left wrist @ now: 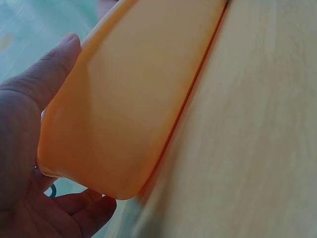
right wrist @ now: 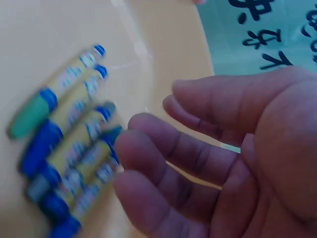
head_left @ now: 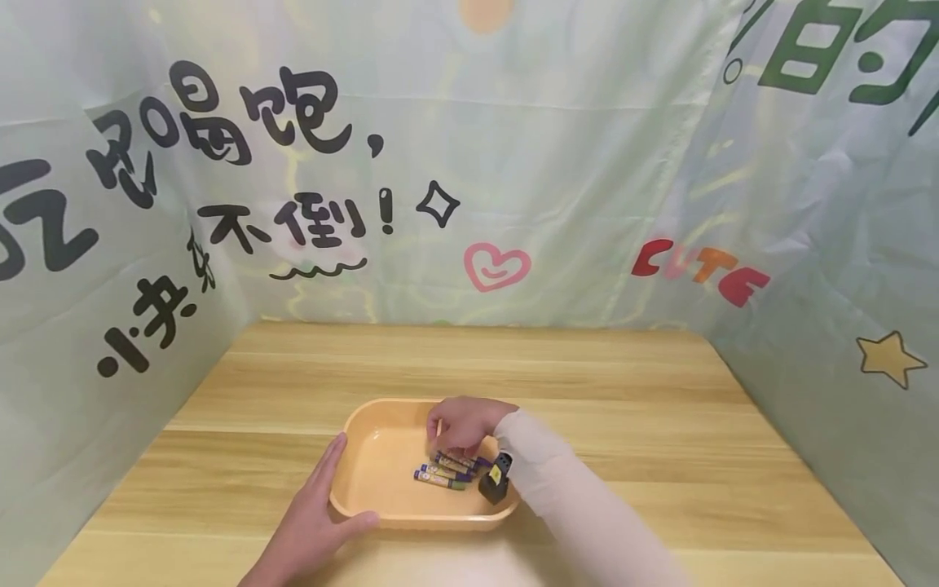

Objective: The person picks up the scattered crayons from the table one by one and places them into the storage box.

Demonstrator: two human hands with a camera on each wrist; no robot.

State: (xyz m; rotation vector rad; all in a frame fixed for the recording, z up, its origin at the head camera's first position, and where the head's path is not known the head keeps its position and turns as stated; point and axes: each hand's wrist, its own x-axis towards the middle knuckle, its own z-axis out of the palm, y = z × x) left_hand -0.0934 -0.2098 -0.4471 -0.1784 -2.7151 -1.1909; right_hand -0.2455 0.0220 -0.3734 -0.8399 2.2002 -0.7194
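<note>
A peach-orange plastic tray [head_left: 377, 481] with rounded corners sits on the wooden table. My left hand [head_left: 315, 509] grips its near left corner; in the left wrist view the thumb [left wrist: 59, 59] lies at the rim and the other fingers curl against the end wall. Several crayons [head_left: 438, 479] with yellow wrappers lie side by side in the right half of the tray. Above them hovers my right hand [head_left: 465, 422]. The right wrist view has its fingers [right wrist: 143, 198] loosely bent beside the crayons [right wrist: 62, 126], with nothing between fingers and thumb.
The wooden table [head_left: 623, 383] extends around the tray. Printed fabric [head_left: 572, 179] hangs at the back and both sides. A black wrist camera [head_left: 496, 481] on the right arm covers part of the tray's right end.
</note>
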